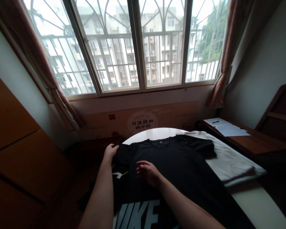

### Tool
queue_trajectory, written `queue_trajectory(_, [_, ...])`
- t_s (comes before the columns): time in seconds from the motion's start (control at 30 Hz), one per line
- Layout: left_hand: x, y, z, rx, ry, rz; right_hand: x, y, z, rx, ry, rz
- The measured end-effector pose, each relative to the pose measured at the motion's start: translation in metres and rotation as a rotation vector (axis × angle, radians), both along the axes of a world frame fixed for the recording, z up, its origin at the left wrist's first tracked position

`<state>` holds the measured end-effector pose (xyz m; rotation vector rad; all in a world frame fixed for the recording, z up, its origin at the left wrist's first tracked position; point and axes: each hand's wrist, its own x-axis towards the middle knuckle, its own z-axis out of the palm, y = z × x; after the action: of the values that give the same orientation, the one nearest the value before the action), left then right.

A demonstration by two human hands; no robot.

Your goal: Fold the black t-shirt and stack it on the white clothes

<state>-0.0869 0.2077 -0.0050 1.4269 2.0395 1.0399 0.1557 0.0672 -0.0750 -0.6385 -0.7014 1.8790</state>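
Note:
A black T-shirt [178,165] with large white lettering lies spread on a round white table [152,133], its collar toward the window. My left hand [110,151] grips the shirt's left sleeve edge at the table's left rim, fingers curled over the cloth. My right hand [147,172] rests on the shirt's chest with its fingers bent and loosely curled, nothing visibly in them. Both forearms reach in from the bottom of the view.
A folded white garment [228,159] lies to the right of the black shirt. A wooden desk [257,140] with papers [225,127] stands at right. A cardboard panel [143,121] with printed characters leans under the barred window. Wooden furniture [19,152] fills the left side.

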Motion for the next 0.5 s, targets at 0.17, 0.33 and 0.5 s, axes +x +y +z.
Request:
queue_trajectory(0.17, [0.007, -0.005, -0.001, 0.124, -0.196, 0.008, 0.001, -0.001, 0.001, 0.011, -0.001, 0.001])
queue_trajectory(0.33, [0.010, -0.011, -0.004, 0.154, -0.307, -0.045, 0.001, 0.000, 0.001, 0.013, -0.004, 0.005])
queue_trajectory(0.5, [0.015, -0.015, -0.003, 0.138, -0.298, -0.200, 0.000, -0.001, 0.003, 0.002, -0.002, -0.009])
